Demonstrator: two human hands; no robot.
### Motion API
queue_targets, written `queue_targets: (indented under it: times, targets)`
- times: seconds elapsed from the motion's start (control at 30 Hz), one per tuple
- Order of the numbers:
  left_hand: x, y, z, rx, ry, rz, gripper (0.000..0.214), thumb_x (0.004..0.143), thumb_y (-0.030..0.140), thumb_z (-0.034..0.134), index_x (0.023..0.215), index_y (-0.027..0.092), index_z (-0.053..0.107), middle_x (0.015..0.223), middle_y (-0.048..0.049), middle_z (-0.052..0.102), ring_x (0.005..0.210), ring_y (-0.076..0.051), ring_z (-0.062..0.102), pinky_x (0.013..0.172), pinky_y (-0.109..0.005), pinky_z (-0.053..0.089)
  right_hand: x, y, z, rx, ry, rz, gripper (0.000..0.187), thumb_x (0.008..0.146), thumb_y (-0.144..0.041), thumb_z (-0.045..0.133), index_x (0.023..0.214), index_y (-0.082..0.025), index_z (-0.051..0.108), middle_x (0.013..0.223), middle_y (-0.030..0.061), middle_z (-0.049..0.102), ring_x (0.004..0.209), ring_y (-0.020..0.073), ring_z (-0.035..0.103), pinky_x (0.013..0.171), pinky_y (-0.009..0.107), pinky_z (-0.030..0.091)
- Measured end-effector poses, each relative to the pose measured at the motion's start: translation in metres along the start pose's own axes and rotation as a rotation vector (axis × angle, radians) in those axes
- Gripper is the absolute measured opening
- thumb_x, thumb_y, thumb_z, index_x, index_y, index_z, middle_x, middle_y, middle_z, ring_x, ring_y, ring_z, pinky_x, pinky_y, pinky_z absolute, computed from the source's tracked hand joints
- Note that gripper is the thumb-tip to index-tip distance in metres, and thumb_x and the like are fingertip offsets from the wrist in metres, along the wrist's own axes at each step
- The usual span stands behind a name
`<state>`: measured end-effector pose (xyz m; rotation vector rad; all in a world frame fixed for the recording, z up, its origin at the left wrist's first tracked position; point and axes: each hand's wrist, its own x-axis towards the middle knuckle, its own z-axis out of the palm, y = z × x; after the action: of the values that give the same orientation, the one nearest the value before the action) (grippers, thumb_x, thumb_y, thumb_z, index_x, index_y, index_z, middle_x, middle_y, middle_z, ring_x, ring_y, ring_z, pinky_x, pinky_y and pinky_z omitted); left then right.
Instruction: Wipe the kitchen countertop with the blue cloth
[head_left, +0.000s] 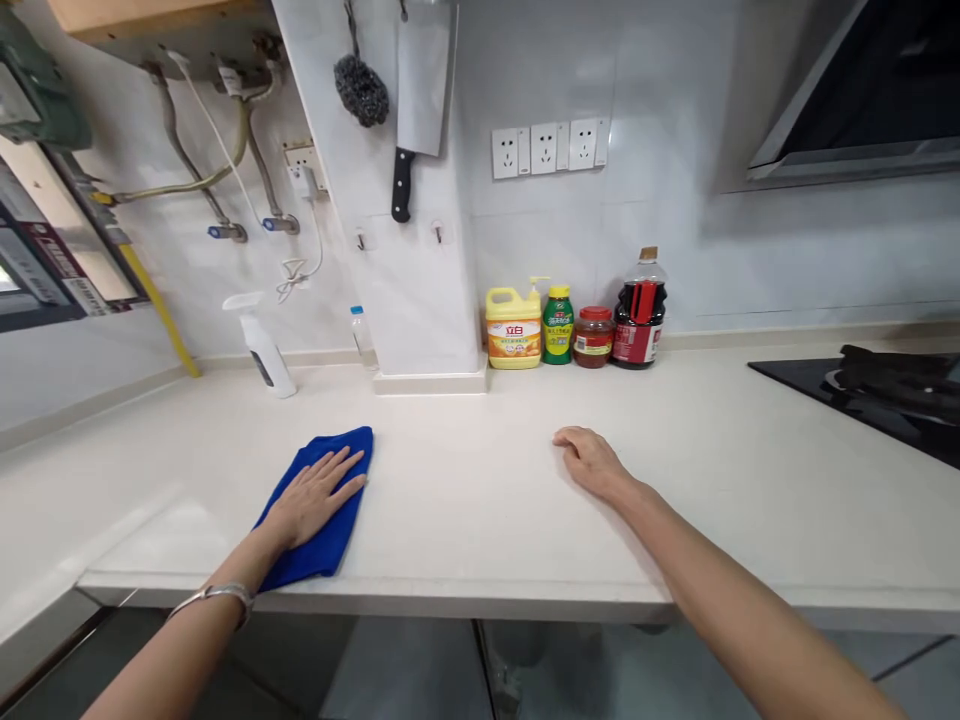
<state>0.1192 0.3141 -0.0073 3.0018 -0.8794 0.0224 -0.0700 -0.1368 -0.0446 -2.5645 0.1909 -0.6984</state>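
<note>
My left hand (315, 492) lies flat, fingers spread, on a blue cloth (341, 448) that rests on the white countertop (465, 500) near its front edge. A metal bracelet sits on that wrist. My right hand (589, 462) rests palm down on the bare counter to the right, fingers loosely curled and holding nothing. The two hands are roughly a forearm's length apart.
A white spray bottle (262, 348) stands at the back left. A yellow detergent jug (513, 328), a green bottle (558, 325), a red jar (594, 337) and a dark sauce bottle (640, 310) line the wall. A cleaver (418, 100) hangs above. A black stove (885, 395) lies far right.
</note>
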Motion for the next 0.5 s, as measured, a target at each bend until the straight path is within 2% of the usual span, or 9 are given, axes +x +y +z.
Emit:
queue_targets:
  times: [0.1,0.27,0.5]
  targets:
    - [0.015,-0.011,-0.002,-0.017,0.021,-0.069,0.068,0.099,0.056,0.023,0.16,0.025,0.027,0.168,-0.0047,0.018,0.156,-0.027,0.012,0.127,-0.053,0.017,-0.003,-0.004,0.001,-0.113,-0.031,-0.043,0.039,0.083,-0.008,0.043,0.114,-0.017,0.066,0.124,0.009,0.069,0.116,0.0205,0.06,0.104,0.034,0.045]
    - [0.041,-0.013,-0.008,-0.037,0.04,-0.216,0.072,0.097,0.06,0.025,0.16,0.025,0.027,0.167,-0.0068,0.02,0.155,-0.03,0.014,0.126,-0.056,0.017,-0.005,-0.016,0.001,-0.271,-0.073,-0.062,0.04,0.086,-0.008,0.042,0.119,-0.016,0.064,0.125,0.0103,0.066,0.114,0.0222,0.057,0.099,0.033,0.044]
    - [0.064,-0.016,-0.011,-0.01,0.037,-0.248,0.074,0.097,0.061,0.024,0.16,0.024,0.027,0.167,-0.0079,0.02,0.155,-0.03,0.015,0.126,-0.057,0.019,0.0,-0.036,0.002,-0.461,-0.122,-0.038,0.036,0.09,-0.009,0.042,0.116,-0.017,0.064,0.12,0.0122,0.063,0.104,0.0263,0.055,0.088,0.038,0.042]
